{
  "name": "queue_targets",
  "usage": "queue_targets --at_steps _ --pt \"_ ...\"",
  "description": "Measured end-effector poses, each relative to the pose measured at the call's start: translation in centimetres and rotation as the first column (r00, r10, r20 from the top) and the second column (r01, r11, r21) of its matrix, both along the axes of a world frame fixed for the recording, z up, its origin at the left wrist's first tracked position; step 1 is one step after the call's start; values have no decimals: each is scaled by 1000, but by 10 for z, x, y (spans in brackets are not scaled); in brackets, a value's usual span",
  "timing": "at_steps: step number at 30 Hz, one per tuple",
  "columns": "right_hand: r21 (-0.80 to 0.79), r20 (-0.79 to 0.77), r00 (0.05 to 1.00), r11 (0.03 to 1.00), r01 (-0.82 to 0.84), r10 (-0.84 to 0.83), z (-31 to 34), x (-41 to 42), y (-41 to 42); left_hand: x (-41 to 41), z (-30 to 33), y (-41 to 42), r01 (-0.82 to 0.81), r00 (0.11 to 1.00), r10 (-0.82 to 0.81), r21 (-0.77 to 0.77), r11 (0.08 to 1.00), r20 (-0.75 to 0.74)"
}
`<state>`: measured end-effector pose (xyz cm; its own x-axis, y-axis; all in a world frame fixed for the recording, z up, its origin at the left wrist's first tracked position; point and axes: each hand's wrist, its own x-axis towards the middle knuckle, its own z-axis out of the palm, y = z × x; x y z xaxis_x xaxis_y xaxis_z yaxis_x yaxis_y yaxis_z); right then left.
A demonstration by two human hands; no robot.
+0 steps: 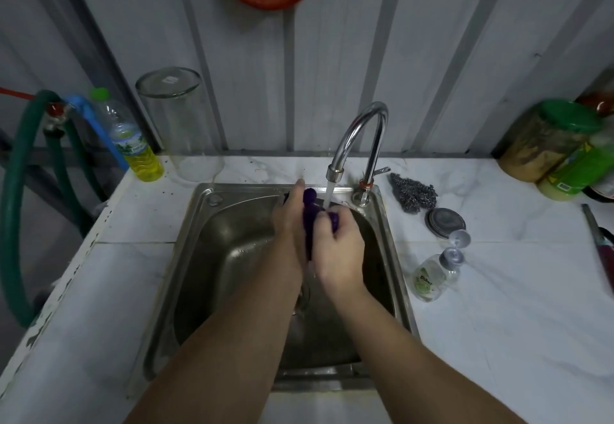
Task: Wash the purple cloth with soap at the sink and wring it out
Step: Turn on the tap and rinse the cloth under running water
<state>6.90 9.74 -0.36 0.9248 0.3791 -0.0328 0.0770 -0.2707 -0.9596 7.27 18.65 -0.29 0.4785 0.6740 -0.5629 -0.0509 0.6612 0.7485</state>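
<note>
- Scanning from the far left, I see a green hose [20, 210] looping beside the white counter [498, 324], then a bottle of yellow liquid [133, 144] and a clear glass jar [179, 124] standing upside down by the wall.
- Steel sink [232, 257] comes next, set into the counter.
- My left hand [289, 220] is over the basin, fingers pressed flat along the purple cloth [310, 214].
- The cloth is bunched into a tight roll between both palms, above the sink, just beside the stream.
- My right hand [335, 250] is curled round the cloth's right side, gripping it.
- Water runs from the curved tap [362, 137], falling right next to the cloth.
- Further right, a steel scourer [413, 192], a round metal lid [445, 220], a pump soap bottle [435, 274] lying on the counter.
- Far right, green-capped jars [548, 144].
</note>
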Motion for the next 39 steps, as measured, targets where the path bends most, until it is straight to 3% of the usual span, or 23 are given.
queue_targets --at_steps 2,4,6,13,15,18,20,22,25,28,30,33,34,37,39 --pt "-36 153 988 999 -2 8 7 -3 0 0 -6 -3 69 997 -70 12 998 44" --pt "-113 186 982 993 37 -16 16 8 5 -1 -3 -9 132 989 -126 -93 987 75" --pt "-172 117 992 983 63 -43 24 27 13 4 2 -13 128 991 -122 -134 983 53" --pt "-259 -247 968 965 -33 -33 22 78 24 1 8 -17 218 975 -219 -22 976 -31" --pt "-188 -352 935 982 -31 -38 18 78 24 -4 7 -18 166 986 -165 -58 984 32" --pt "110 -550 835 989 96 -20 22 78 17 -13 0 -9 44 991 -22 -166 985 132" --pt "216 -577 815 972 90 52 23 83 16 -23 -5 -3 80 997 -75 -217 973 30" --pt "228 -498 859 974 1 116 24 83 14 -30 -11 1 195 973 -224 -327 925 -55" --pt "80 -249 930 963 -257 269 23 74 4 -30 -7 2 351 927 -375 -397 848 18" --pt "-7 -97 807 810 -586 583 21 58 -16 -26 3 3 363 930 -363 -327 873 63" --pt "-86 -48 724 719 -689 688 15 48 -28 -24 3 5 409 912 -396 -275 870 103" --pt "1 -49 725 726 -688 687 21 43 -39 -23 1 1 540 841 -519 -182 822 156" --pt "34 -21 771 771 -635 636 23 45 -39 -22 0 -1 549 835 -523 -194 813 173" --pt "14 60 950 951 -309 308 21 62 -27 -19 -7 -3 593 794 -520 -209 778 316" --pt "-66 78 983 985 -160 165 21 72 -17 -22 -7 -4 652 746 -571 -204 730 343"
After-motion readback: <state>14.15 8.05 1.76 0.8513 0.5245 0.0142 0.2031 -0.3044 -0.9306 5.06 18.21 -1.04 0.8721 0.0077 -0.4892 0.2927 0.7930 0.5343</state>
